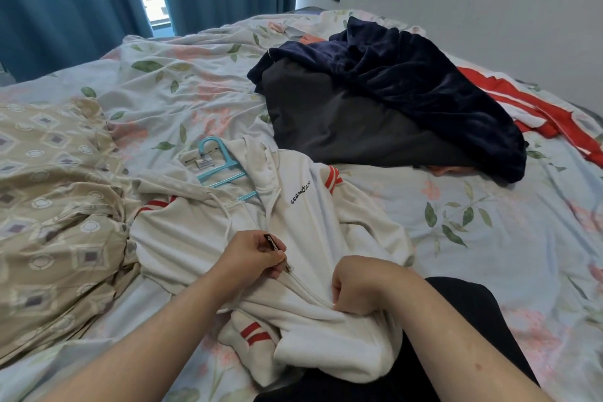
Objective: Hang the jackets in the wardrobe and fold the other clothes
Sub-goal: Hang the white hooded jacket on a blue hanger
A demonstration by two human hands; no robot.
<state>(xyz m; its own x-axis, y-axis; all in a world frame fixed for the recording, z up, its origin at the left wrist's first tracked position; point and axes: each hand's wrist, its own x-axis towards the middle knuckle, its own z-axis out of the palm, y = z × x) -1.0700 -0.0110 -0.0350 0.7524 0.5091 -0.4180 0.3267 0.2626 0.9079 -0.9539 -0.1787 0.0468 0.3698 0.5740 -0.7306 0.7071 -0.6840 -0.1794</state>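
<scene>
The white jacket [303, 238] lies front-up on the bed [489, 238], directly under both grips.

1. Left grip [257, 254]: fingers curled, pinching the black zip pull [273, 243] at the jacket's front.
2. Right grip [355, 287]: fingers curled into a fist, bunching the jacket fabric just right of the left grip. The zip track runs between the two grips.
3. Teal hanger [217, 166]: seated in the jacket's neck, beyond the left grip, hook pointing away.
4. Beige patterned quilt [55, 206]: left of the left grip, touching the jacket's sleeve.
5. Navy garment [424, 81]: heaped over a dark grey one [342, 127], well beyond the right grip.
6. Red-and-white garment [538, 111]: beside that heap, farther right.
</scene>
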